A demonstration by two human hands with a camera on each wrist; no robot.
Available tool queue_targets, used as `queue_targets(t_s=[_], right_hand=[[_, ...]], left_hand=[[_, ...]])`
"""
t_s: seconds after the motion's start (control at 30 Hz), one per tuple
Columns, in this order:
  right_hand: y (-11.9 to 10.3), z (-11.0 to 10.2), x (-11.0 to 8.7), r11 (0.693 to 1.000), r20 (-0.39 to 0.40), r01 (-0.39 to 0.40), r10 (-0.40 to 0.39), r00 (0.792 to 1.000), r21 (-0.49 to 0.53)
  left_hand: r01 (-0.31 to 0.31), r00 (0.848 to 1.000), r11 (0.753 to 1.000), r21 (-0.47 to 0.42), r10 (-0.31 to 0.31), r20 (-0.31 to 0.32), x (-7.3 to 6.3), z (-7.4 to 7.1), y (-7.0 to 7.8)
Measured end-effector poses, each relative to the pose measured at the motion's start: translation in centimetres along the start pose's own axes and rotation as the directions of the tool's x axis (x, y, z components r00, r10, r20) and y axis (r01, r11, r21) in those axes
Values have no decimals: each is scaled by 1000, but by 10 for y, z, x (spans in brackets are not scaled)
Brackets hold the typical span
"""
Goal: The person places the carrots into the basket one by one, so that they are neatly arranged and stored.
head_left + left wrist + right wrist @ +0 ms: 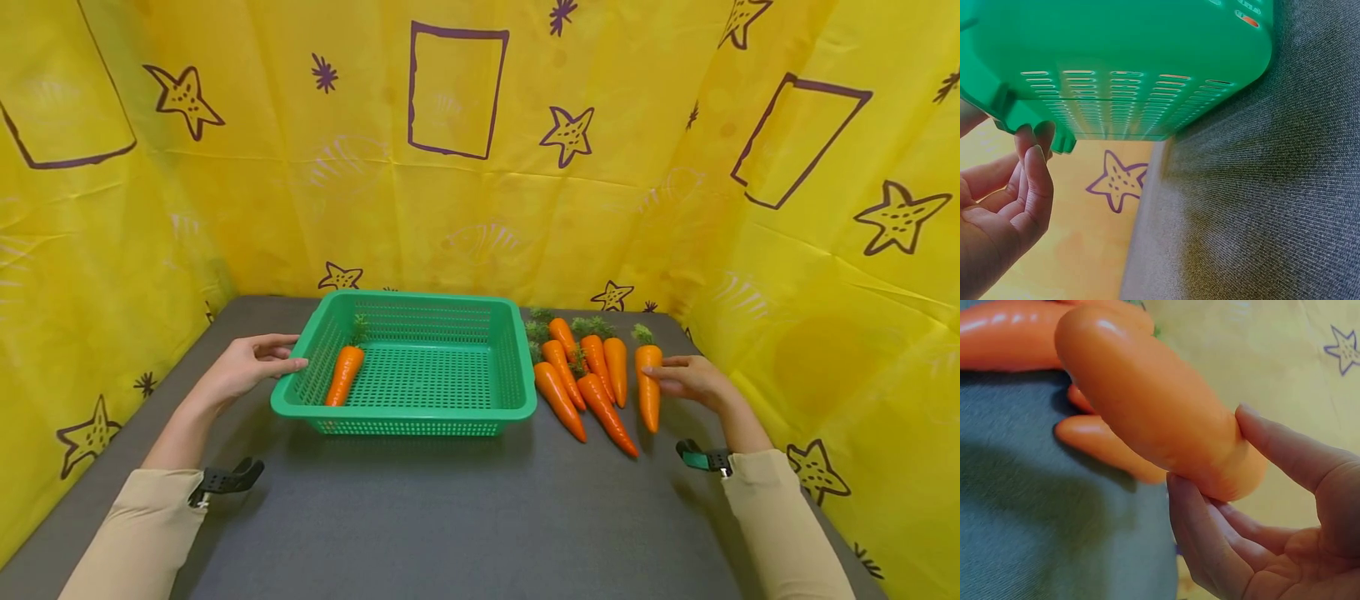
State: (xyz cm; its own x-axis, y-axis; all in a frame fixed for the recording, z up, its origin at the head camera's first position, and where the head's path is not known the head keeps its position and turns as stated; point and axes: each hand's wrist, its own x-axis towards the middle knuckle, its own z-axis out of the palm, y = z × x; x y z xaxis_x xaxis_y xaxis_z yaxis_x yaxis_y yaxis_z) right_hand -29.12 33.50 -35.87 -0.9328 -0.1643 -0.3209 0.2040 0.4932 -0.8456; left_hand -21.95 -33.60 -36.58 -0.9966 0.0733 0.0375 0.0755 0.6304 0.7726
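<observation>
My left hand (pixel 247 364) holds the left rim of a green plastic basket (pixel 405 414), its thumb on the rim; the left wrist view shows its fingers (pixel 1038 172) bent under the edge. One orange carrot (pixel 346 375) with a leafy top lies inside, against the left end. My right hand (pixel 693 379) pinches another carrot (pixel 648 392) near its leafy end, thumb on one side and fingers on the other. In the right wrist view this carrot (pixel 1154 400) tilts above the table, apart from the others.
Between the basket and my right hand lies a loose group of several carrots (pixel 597 408), green tops mostly toward the back. The grey table (pixel 450 517) stretches forward of the basket. Yellow patterned cloth (pixel 465 225) encloses the back and both sides.
</observation>
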Motion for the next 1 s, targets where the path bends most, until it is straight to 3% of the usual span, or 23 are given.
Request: queue_targets(t_s=[0.37,0.8,1.0], right_hand=[[-32,9,4,998,40,64,-65,997,18],[-72,29,12,992,63,75,-68,996,-100],[-87,39,15,991,70,85,-78,994,-104]], left_hand=[[5,1000,1000,5,-6,8,2,0,1],[0,1000,1000,15,0,16,2,-2,2],[2,1000,1000,18,-2,9,0,-3,5]])
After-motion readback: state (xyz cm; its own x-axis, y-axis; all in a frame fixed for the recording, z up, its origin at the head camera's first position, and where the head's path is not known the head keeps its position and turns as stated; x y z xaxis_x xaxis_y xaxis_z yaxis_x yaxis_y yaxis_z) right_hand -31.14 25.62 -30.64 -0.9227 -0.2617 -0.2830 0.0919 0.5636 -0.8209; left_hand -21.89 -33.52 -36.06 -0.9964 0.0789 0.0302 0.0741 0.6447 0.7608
